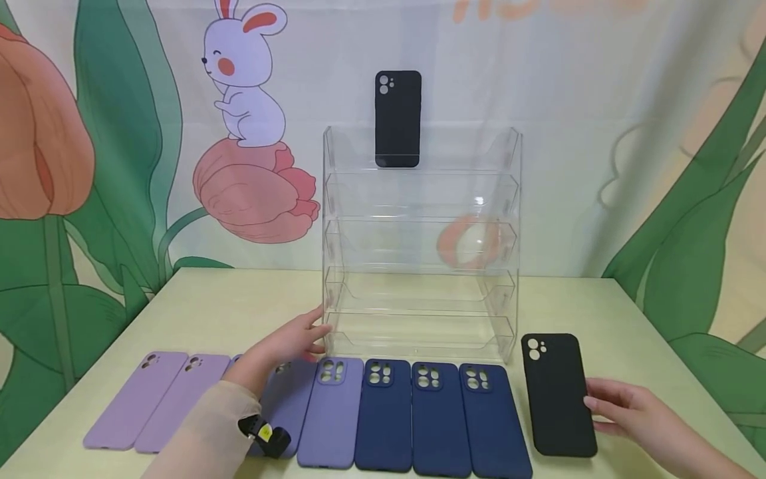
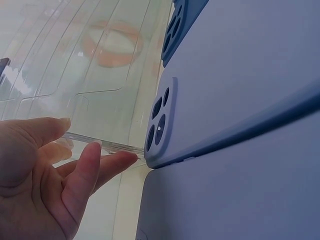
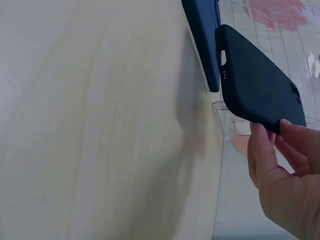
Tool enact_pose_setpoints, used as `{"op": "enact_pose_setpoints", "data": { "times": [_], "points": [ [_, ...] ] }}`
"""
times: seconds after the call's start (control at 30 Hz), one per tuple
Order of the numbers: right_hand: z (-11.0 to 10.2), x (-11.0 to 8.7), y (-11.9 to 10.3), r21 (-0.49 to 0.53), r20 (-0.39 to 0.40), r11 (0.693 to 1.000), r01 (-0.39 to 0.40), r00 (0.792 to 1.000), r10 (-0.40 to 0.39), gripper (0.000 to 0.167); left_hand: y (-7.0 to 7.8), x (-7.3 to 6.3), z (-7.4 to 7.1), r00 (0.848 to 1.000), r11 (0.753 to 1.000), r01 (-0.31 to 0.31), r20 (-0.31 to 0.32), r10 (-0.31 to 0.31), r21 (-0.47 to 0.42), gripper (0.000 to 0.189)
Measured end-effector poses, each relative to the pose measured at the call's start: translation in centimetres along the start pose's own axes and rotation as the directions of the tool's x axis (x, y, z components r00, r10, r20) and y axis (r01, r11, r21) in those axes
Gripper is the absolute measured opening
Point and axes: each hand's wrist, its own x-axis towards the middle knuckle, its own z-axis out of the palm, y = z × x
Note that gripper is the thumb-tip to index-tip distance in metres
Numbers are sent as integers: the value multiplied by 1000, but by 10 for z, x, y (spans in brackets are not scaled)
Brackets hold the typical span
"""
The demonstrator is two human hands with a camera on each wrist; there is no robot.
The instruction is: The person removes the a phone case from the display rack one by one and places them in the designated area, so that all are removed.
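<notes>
In the head view, my right hand point(image 1: 628, 407) pinches the long right edge of a black phone case point(image 1: 559, 396), its camera cutout at the upper left. The right wrist view shows the thumb and fingers on either side of the edge of that case point(image 3: 260, 80), which is lifted over the table. My left hand point(image 1: 293, 342) holds the lower left side of a clear tiered display rack point(image 1: 421, 324). In the left wrist view, the thumb and fingers of that hand point(image 2: 50, 175) lie around the rack's side panel. Another black phone case point(image 1: 397, 120) stands upright in the top tier.
Purple phone cases point(image 1: 332, 426) and three navy phone cases point(image 1: 383, 426) lie in a row before the rack, partly hidden by my left forearm point(image 1: 209, 426). The pale table point(image 1: 257, 299) ends at a printed cloth backdrop point(image 1: 574, 166) with a rabbit and flowers.
</notes>
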Motion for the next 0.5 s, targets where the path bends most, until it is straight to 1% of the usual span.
{"op": "enact_pose_setpoints", "data": {
  "times": [0.1, 0.17, 0.23, 0.3, 0.4, 0.5],
  "points": [
    [-1, 1, 5, -10, 45, 1000, -24, 999, 25, 59, -1, 0, 0, 1000, 1000, -10, 13, 10, -2, 61],
    [0, 3, 6, -29, 47, 998, -60, 997, 61, 59, -2, 0, 0, 1000, 1000, -12, 13, 12, 0, 61],
    [2, 6, 6, -60, 31, 992, -108, 993, 110, 57, -2, 1, 0, 1000, 1000, -13, 15, 13, 1, 61],
    [5, 9, 6, -93, -8, 981, -167, 986, 167, 52, -2, 1, 0, 1000, 1000, -6, 4, 6, -4, 60],
    [10, 12, 6, -148, -58, 967, -206, 978, 199, 42, -1, 1, -1, 1000, 1000, -3, -3, 3, 4, 60],
    [12, 13, 9, -185, -60, 961, -206, 978, 198, 37, -1, 1, -1, 1000, 1000, -1, -5, 1, 11, 61]
  ]
}}
